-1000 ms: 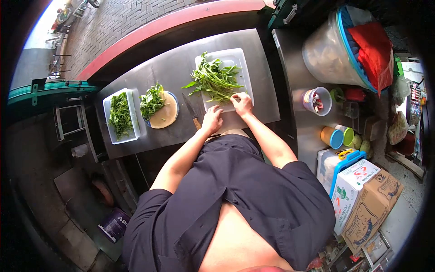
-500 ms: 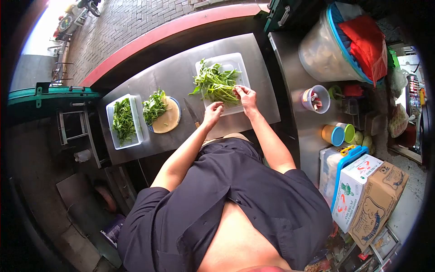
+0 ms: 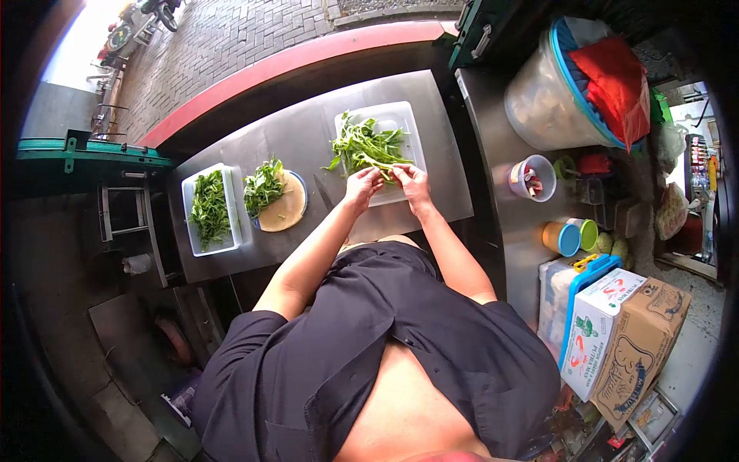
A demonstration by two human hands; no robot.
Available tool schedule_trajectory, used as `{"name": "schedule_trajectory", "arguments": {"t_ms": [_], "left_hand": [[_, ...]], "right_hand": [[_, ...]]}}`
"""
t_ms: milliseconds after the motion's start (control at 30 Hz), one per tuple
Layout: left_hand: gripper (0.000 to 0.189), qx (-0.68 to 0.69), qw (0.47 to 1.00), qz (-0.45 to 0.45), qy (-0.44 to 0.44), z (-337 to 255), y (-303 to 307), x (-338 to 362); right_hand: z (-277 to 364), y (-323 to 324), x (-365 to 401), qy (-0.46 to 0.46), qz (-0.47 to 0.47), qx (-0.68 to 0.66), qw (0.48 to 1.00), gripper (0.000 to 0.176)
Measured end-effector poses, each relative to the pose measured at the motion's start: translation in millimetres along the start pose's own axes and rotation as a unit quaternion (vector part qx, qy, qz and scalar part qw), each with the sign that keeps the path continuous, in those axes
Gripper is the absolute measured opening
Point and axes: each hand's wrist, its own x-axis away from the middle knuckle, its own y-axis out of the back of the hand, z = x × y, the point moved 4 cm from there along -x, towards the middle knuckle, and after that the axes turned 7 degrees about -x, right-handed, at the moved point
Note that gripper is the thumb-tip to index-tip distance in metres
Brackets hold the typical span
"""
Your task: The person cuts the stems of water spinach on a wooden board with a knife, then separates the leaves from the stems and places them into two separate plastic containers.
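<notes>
— What is borne by the grey stainless-steel counter [image 3: 308, 127], and why is it laid out so?

— Two trays are set on it. The right white rectangular plastic tray [image 3: 412, 127] is placed straight before the person, probably so that it can be reached by both hands without stretching. The left white rectangular plastic tray [image 3: 186, 215], filled with short green pieces, is kept well apart at the person's left. Between the two, just beside the left one, a round pale wooden board [image 3: 289, 209] is laid with a heap of greens on its far half.

— Where is the worked thing found?

— The bunch of green leafy stems [image 3: 366, 146] is spread across the right tray, with some leaves spilling over its left rim.

— How is it held?

— The left hand [image 3: 360, 186] and the right hand [image 3: 410, 179] are brought close together at the tray's near edge. The fingers of each seem to be closed in a pinch on the stalk ends, though the exact grip cannot be made out. The firm stalks are presumably gripped because the soft leaves would tear, and the leaves are left over the tray so that loose bits are caught.

— Which way is the bunch pointed?

— Its long axis is run away from the body, leaning a little to the left. The leaf tips are turned to the far side, the stalk ends toward the person.
</notes>
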Motion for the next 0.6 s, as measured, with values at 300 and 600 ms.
{"name": "schedule_trajectory", "arguments": {"t_ms": [300,600], "left_hand": [[0.021,-0.058,0.998,-0.020,-0.027,5,-1,18],[0.021,-0.151,0.979,-0.027,-0.138,-27,-12,59]], "right_hand": [[-2,5,-1,-0.013,-0.038,-0.014,0.999,0.014],[13,-10,-21,0.016,-0.047,-0.050,0.998,0.017]]}}
